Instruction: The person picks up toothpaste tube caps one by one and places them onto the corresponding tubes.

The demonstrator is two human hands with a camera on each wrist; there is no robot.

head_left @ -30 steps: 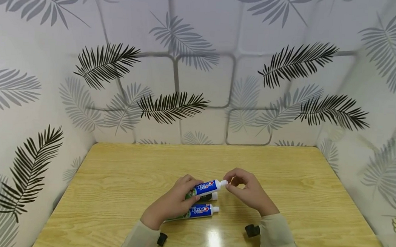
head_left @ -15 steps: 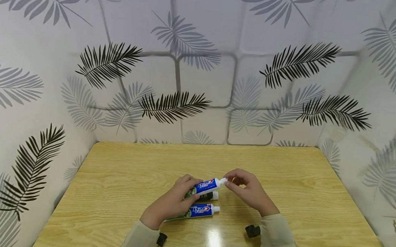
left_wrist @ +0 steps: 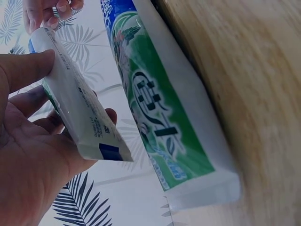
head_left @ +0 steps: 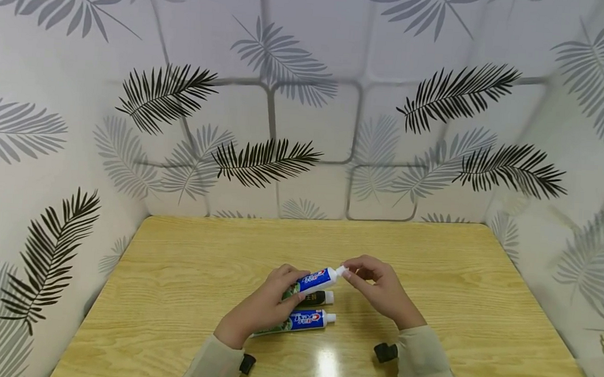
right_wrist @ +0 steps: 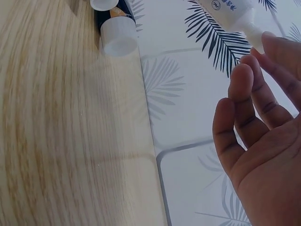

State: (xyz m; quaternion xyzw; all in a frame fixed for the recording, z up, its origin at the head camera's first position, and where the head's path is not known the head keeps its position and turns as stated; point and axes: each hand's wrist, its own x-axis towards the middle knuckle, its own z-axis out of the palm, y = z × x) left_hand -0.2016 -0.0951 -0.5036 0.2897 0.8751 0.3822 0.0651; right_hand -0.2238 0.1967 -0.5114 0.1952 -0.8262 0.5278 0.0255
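My left hand [head_left: 269, 304] grips a blue, green and white toothpaste tube [head_left: 317, 280] between thumb and fingers, its neck end tilted up to the right. At that end the thumb and forefinger of my right hand [head_left: 379, 288] pinch the small white cap [head_left: 341, 270]; the other fingers stay loosely bent in the right wrist view. Below the held tube lies a black toothpaste tube [head_left: 317, 297] with a white cap, partly hidden. Nearer me, a second blue and green toothpaste tube [head_left: 308, 320] lies on the table, its tail clear in the left wrist view.
The light wooden table [head_left: 199, 251] reaches back to a pale wall covering [head_left: 316, 120] with feather and leaf prints. Similar covering stands at both sides. Black wrist mounts [head_left: 385, 352] sit by the sleeves.
The held toothpaste tube has tilted further, its capped end rising slightly, and more of the black tube shows below it. The right hand stays at the cap throughout.
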